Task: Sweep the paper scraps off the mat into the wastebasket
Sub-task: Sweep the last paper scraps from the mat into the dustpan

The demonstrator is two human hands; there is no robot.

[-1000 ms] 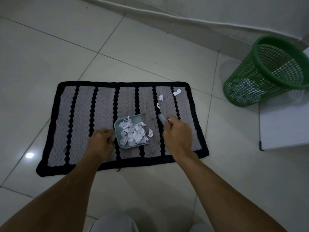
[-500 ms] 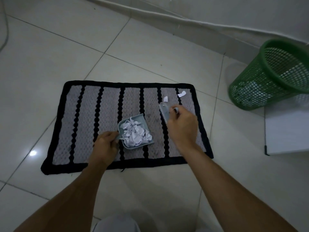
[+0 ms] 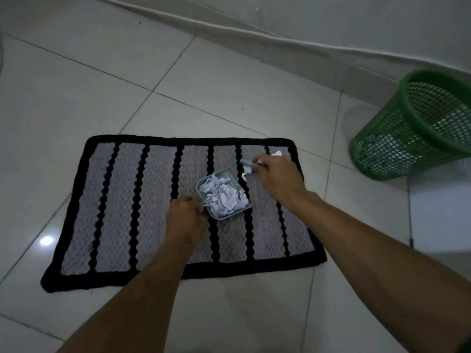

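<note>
Our right hand (image 3: pixel 276 178) has carried the small pale blue brush (image 3: pixel 246 162) away from the mouth of the pale blue plastic dustpan (image 3: pixel 225 174) and out toward the far right corner of the grey woven mat with black stripes (image 3: pixel 122 212). Its fingers are curled round the brush handle. The brush head now sits just beyond two loose white paper scraps (image 3: pixel 246 171), so we judge that a pull back toward the pan comes next.

Our left hand (image 3: pixel 186 217) has stayed wrapped round the dustpan handle, holding the pan on the mat with its open side toward those scraps.

We count three loose scraps. Two lie between brush and pan, and a third scrap (image 3: pixel 276 154) lies past the right hand near the mat's border. There is one heap of scraps (image 3: pixel 221 197) in the pan, one brush, one dustpan, one mat and one green mesh plastic wastebasket (image 3: pixel 407 138), which stands well apart on the floor to the right. Nothing has been tipped in yet.
</note>
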